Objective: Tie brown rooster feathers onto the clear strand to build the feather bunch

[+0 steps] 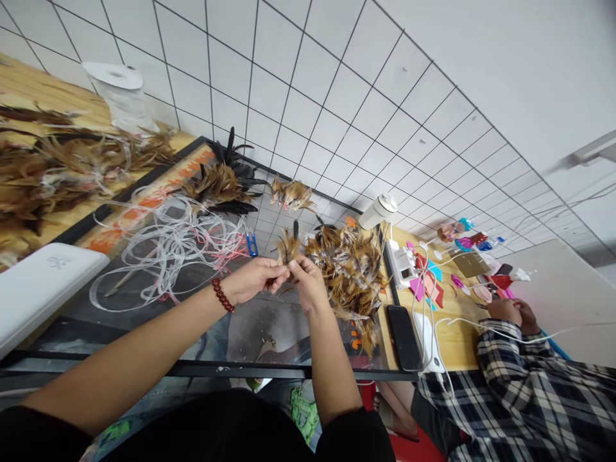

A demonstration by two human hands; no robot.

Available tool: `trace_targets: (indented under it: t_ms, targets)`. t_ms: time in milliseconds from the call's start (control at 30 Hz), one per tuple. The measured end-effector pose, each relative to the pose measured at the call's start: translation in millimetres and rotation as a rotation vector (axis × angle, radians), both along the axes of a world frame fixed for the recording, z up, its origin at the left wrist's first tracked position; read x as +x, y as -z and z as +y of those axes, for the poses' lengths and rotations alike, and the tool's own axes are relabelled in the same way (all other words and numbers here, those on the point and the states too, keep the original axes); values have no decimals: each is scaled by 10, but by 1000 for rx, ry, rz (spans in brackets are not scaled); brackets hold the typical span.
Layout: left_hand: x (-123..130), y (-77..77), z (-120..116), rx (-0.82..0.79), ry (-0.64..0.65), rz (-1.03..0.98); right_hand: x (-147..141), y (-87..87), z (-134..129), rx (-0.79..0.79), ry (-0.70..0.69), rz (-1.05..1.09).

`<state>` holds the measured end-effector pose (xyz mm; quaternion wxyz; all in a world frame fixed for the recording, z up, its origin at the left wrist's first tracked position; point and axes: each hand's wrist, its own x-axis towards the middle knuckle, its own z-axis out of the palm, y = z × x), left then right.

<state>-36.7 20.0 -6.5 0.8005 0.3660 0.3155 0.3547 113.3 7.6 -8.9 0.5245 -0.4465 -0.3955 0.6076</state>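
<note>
My left hand (pixel 257 279), with a red bead bracelet on its wrist, and my right hand (pixel 308 281) meet over the glass-topped table (pixel 269 324). Their fingers are pinched together at the base of a small brown feather bunch (pixel 289 245), which points away from me with one dark feather upright. Right beside my right hand lies a big pile of brown feather bunches (pixel 351 269). To the left are a tangle of clear and pink tubing (pixel 178 247) and a small blue tool (pixel 251 244). Farther back sit a black-and-brown feather bunch (pixel 219 183) and a small brown one (pixel 292 194).
A white box-shaped object (pixel 45 289), a white spool (pixel 120 96) and more feathers (pixel 72 160) are at left. At right stand a white cup (pixel 378 212), a power strip (pixel 400 263), a black phone (pixel 403 337), cables, and a person in a plaid shirt (pixel 539 385).
</note>
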Motion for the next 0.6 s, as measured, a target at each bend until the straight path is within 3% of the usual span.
trace_targets:
  t_ms: [100, 167, 267, 433, 600]
  targets:
    - [-33, 5, 7, -86, 162, -68, 51, -16, -26, -100, -215, 81]
    - [-51, 13, 12, -126, 256, -83, 62, -17, -35, -122, -253, 112]
    - [-58, 11, 13, -115, 274, -69, 45, -13, -25, -104, -158, 95]
    - [-29, -3, 1, -53, 181, 14, 7, 14, 12, -72, 100, -49]
    - [5, 26, 8, 26, 97, 121, 0, 74, 29, -40, 84, -162]
